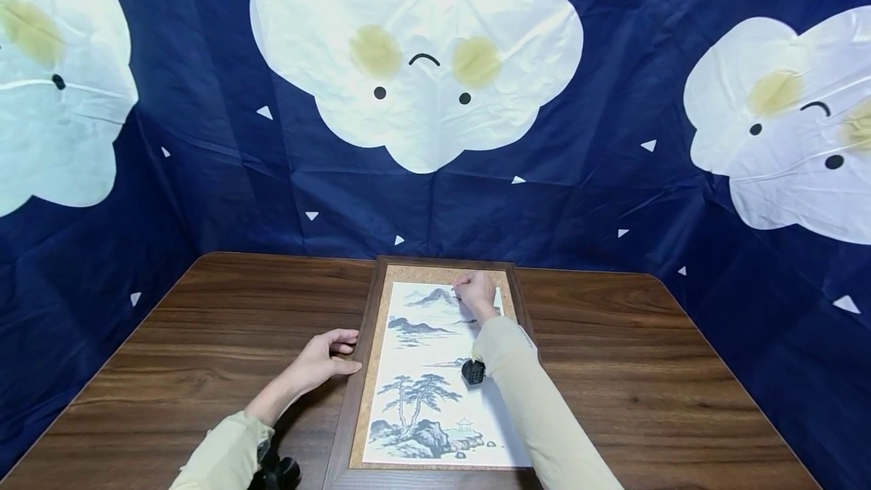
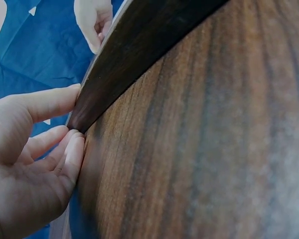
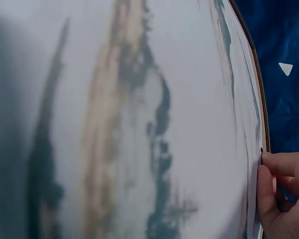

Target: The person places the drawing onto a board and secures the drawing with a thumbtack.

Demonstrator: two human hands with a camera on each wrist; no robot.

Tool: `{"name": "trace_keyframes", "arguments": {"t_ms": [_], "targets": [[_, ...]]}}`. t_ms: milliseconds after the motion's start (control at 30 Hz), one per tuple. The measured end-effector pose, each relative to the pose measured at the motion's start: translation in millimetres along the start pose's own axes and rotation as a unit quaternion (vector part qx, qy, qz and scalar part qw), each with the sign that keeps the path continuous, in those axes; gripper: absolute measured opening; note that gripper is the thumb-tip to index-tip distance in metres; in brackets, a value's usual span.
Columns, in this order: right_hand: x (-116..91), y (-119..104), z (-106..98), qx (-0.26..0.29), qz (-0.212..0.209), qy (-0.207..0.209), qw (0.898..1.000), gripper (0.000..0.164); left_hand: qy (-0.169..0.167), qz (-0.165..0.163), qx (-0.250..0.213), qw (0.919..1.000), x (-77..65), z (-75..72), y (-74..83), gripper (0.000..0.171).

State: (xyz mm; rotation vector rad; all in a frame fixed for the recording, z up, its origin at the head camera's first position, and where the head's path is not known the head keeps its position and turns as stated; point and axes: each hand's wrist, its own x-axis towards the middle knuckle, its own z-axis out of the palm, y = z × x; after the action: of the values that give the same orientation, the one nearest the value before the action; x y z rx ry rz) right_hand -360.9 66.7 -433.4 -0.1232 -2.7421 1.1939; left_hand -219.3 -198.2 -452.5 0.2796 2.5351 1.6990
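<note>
A landscape print (image 1: 415, 346) with trees, rocks and hills lies on a cork board (image 1: 418, 274) in a brown wooden frame (image 1: 367, 346). Near the print's top edge, my right hand (image 1: 476, 292) pinches a small dark pin-like thing (image 3: 262, 155) between thumb and forefinger, its exact form mostly hidden. My left hand (image 1: 325, 358) rests its fingertips against the frame's left outer side. Up close in the left wrist view, the left hand (image 2: 35, 149) touches the frame's dark side (image 2: 124, 64) with thumb and fingers apart.
The wooden table (image 1: 612, 369) extends to both sides of the frame. Behind it hangs a dark blue cloth (image 1: 218, 172) with white cloud shapes (image 1: 422, 119). Black cameras sit on both wrists, and the right sleeve (image 1: 537, 407) covers the print's lower right side.
</note>
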Motion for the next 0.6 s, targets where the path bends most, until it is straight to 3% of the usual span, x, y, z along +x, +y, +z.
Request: {"name": "trace_keyframes", "arguments": {"t_ms": [267,433,600], "targets": [[1.9,-0.5,-3.9,0.012,0.005,-0.014,1.000,0.009,0.006,0.003,0.003,1.0000,1.2,0.9,0.7,0.055],[0.5,1.4,-8.9,0.104,0.028,-0.062,0.992,0.009,0.006,0.001,0.008,1.0000,1.2,0.2,0.6,0.055],[-4.0,8.9,-20.2,0.146,0.008,-0.103,0.984,0.015,0.001,0.000,0.010,0.9999,0.2,0.1,1.0,0.056]]}}
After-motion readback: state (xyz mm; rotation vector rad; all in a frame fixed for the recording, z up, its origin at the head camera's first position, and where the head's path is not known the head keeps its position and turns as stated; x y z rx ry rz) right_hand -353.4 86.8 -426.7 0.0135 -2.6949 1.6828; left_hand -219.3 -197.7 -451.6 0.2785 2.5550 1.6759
